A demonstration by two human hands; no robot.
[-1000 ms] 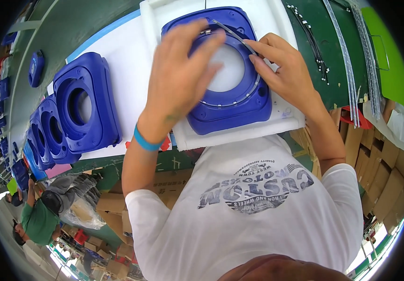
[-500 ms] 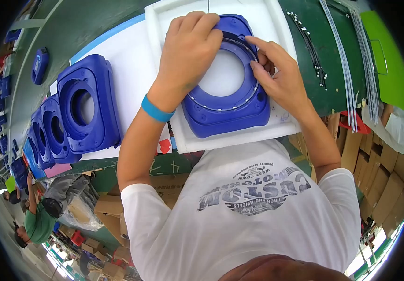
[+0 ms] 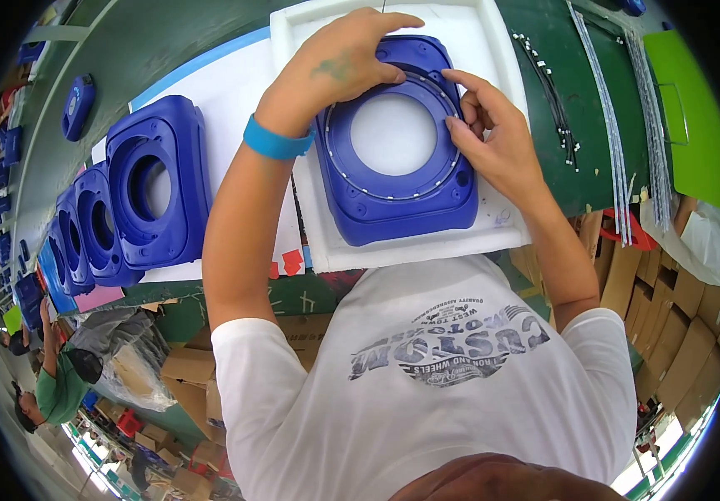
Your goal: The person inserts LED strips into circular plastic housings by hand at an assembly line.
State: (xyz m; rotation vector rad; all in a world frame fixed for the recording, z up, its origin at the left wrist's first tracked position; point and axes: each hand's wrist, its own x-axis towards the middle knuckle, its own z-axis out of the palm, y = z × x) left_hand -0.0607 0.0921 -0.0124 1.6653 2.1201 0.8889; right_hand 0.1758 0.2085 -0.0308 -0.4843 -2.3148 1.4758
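A blue plastic housing (image 3: 401,221) with a large round opening lies in front of me on white foam. Around its ring runs a thin dark strip with white dots (image 3: 391,198), which looks like an LED strip. Over the far left side of the ring is my left hand (image 3: 339,63), open, its index finger stretched out and its thumb tip near the strip. At the right side of the ring, the bent fingers of my right hand (image 3: 497,129) close on the strip, index finger at its upper end and thumb lower down. The fingertips hide part of it.
The white foam tray (image 3: 506,50) stands on a green table. More blue housings (image 3: 164,242) line up on the left. Dark cables with white ends (image 3: 548,92), grey strips (image 3: 606,108) and a green board (image 3: 694,125) lie right. Cardboard boxes (image 3: 685,334) are below; a co-worker stands far left.
My left hand has loosened from its curled grip, turned and moved up and left, its index finger stretching out. The right hand stays at the ring's right side, shifted slightly.
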